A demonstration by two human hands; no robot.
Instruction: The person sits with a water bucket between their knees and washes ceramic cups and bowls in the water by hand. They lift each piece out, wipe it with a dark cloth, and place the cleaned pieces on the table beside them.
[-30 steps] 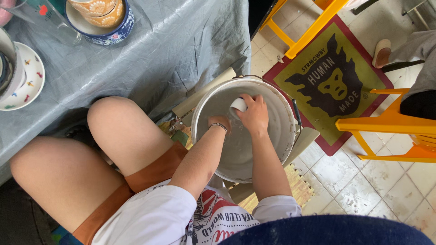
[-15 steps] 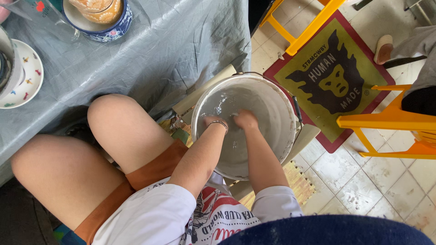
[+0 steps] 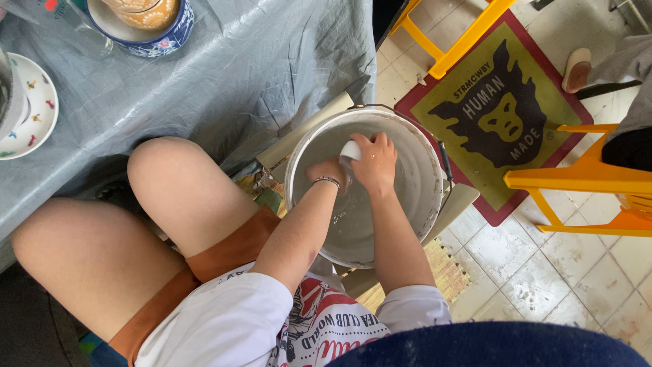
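Smooth white cup gripped by both hands inside round metal basin

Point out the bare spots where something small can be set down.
The grey cloth on the table lies bare between the blue bowl and the table's right edge. Tiled floor shows bare below the orange chair. The bucket is crowded: both hands and a white piece.

Bucket rim hems hands (top open).

A grey cloth covers the table at far left, bearing a blue bowl and a patterned plate. Right, an orange chair stands beside a rug.
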